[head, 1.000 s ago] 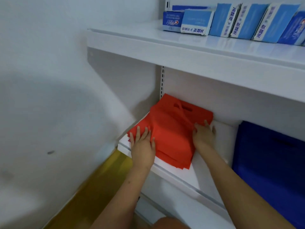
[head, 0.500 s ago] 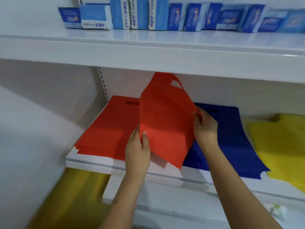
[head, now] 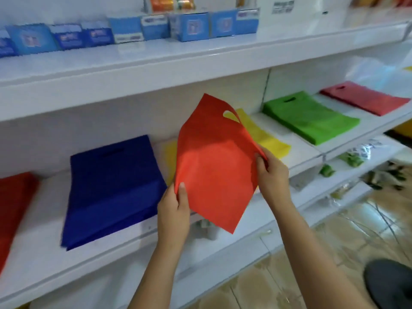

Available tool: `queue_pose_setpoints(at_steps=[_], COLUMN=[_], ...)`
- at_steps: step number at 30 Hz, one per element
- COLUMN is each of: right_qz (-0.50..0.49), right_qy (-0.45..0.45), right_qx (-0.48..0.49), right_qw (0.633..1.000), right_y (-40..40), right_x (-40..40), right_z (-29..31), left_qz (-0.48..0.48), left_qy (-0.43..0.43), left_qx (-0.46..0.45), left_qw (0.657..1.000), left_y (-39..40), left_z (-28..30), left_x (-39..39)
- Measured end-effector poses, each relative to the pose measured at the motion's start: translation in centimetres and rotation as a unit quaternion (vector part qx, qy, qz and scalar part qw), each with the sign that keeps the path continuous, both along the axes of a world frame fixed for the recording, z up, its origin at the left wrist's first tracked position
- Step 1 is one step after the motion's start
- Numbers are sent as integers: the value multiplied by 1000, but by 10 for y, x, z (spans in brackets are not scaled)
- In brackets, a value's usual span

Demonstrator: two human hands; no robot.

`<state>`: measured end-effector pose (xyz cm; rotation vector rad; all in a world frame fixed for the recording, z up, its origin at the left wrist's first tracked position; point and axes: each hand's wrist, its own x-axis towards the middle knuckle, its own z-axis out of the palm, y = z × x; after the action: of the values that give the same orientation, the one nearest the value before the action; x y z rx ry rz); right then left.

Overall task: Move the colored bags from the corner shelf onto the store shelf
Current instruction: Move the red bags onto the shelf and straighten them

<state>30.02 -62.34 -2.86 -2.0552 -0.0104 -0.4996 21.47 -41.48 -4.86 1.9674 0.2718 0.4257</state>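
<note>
A person's left hand (head: 172,210) and right hand (head: 272,175) are pinching opposite edges of a red bag (head: 214,166), thumbs on its near face, holding it in the air, tilted, before the store shelf (head: 240,228). The flat, thin bag is showing a cut-out handle at its top.

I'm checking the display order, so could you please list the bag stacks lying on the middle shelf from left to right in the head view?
Red stack → blue stack → yellow stack → green stack → dull red stack.
</note>
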Motion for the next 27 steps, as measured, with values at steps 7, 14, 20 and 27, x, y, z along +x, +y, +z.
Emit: queue_pose_setpoints(at_steps=[7,14,20,27], right_qz=[-101,-180,-244,-252], right_qy=[8,14,12,11], right_qx=[16,30,12,-11], right_qw=[995,983,970,968], right_y=[-182,-311,-403,-507], right_x=[-3,0,57,157], right_z=[-7,-20,-31,-7], left_qz=[-87,-200,-250,-270], left_qy=[-5,4,3,-4], left_qx=[65,59,88,90], left_qw=[994,978,964,959], left_y=[-165,-292,-385,-499], left_z=[0,-1,-13,-4], left_x=[52,107,192,320])
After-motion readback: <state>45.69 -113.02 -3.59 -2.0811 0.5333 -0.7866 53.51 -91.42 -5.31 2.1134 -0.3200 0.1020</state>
